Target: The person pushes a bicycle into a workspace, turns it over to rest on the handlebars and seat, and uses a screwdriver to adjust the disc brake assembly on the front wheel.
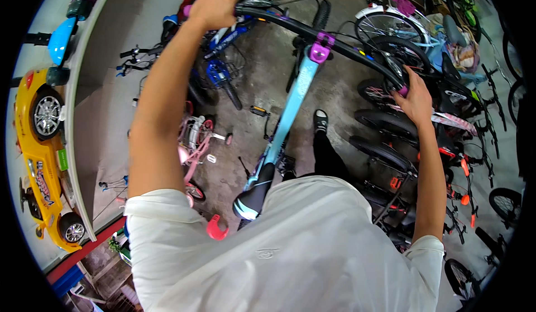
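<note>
A: Where are the hands?

B: I log both on the handlebar (335, 41) of the light-blue bicycle (290, 111). Left hand (215, 5) has its fingers wrapped round the left grip; right hand (413, 97) closed on the right grip. Bike stands on the concrete floor (262, 83) between a small pink bicycle (195, 144) and a row of dark bicycles (391, 139), saddle (252, 200) just before the body.

A: Step?

B: Steadying or steering it, I judge. Next move needs a firm two-handed hold and room past the neighbours.

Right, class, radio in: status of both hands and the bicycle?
Left hand, right hand grip handlebar ends. Light-blue bicycle upright. Parked bikes crowd the right.
</note>
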Available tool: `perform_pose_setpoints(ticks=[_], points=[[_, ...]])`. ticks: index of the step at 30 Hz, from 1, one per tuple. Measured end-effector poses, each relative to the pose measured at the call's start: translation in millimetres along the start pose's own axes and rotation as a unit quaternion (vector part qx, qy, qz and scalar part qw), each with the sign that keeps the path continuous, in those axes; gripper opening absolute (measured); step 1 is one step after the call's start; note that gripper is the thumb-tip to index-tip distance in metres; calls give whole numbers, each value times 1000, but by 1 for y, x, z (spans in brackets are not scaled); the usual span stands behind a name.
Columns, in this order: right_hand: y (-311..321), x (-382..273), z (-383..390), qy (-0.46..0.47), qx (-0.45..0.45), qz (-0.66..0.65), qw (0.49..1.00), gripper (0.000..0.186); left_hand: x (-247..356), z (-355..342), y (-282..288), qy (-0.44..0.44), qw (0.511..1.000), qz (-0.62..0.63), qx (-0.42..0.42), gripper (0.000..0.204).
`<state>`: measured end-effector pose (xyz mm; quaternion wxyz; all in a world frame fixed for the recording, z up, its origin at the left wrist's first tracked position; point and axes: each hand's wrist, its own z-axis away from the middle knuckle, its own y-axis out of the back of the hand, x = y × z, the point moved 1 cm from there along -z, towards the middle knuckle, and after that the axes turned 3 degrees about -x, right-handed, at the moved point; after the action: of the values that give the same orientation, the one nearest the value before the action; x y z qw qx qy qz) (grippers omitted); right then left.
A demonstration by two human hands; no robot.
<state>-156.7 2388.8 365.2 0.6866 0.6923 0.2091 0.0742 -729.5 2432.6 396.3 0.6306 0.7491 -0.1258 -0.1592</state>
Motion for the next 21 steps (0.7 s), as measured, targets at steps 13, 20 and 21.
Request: perform_pose_setpoints(ticks=[13,20,21], points=[[0,-8,-2,28,60,23,998,62,19,11,20,75,995,8,-65,74],[-5,2,-18,-28,34,86,995,46,14,-7,22,73,995,7,-64,69],[-4,1,-17,-29,34,83,996,46,12,-5,19,71,996,13,-56,70]])
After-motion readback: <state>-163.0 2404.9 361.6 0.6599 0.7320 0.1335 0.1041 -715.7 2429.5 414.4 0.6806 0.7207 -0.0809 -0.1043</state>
